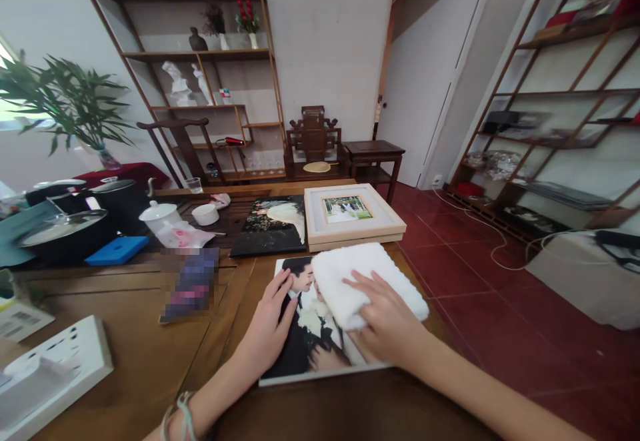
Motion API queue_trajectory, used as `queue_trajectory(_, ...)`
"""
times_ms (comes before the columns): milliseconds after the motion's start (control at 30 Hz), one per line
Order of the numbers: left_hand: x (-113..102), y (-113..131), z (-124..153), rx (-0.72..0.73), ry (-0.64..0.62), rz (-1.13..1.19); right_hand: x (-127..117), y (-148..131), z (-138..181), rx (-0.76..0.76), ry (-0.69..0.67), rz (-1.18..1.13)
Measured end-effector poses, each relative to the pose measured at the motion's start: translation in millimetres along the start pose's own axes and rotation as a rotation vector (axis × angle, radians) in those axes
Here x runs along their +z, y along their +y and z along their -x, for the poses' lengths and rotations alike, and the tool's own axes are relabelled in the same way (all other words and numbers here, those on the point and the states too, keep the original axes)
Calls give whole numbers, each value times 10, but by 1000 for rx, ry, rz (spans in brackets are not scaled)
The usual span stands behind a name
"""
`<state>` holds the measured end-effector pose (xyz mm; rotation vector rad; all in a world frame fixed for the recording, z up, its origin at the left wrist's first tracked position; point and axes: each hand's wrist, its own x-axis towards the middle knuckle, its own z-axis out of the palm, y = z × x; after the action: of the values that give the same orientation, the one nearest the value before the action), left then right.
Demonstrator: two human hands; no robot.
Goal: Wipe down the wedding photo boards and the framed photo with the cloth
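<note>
We are resting our left hand (273, 317) loosely on the left side of a photo (320, 324), its fingers lying flat and gripping nothing. Our right hand (387, 321) is pressing a folded white towel (340, 297) onto the photo's far right part, the fingers spreading unclenched over the cloth. The photo is lying face up on the table (155, 354), under and between our hands. Its top, with the heads, is pointing away from us; the towel and our right hand are hiding too much for us to tell its long axis. The towel is looking nearly square, so we cannot tell its long axis either. Just beyond the towel a picture frame (355, 219) is lying flat, and a dark photo (267, 227) is lying beside it, beyond our left hand. Farther left of that hand, a cup (205, 215) and a teapot (160, 214) are standing.
</note>
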<state>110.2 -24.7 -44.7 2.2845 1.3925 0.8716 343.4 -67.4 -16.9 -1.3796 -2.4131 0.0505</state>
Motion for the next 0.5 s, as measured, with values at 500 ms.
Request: queue_trajectory(500, 43, -19, -11, -15, 39, -2, 190, -388, 602, -226, 236, 212)
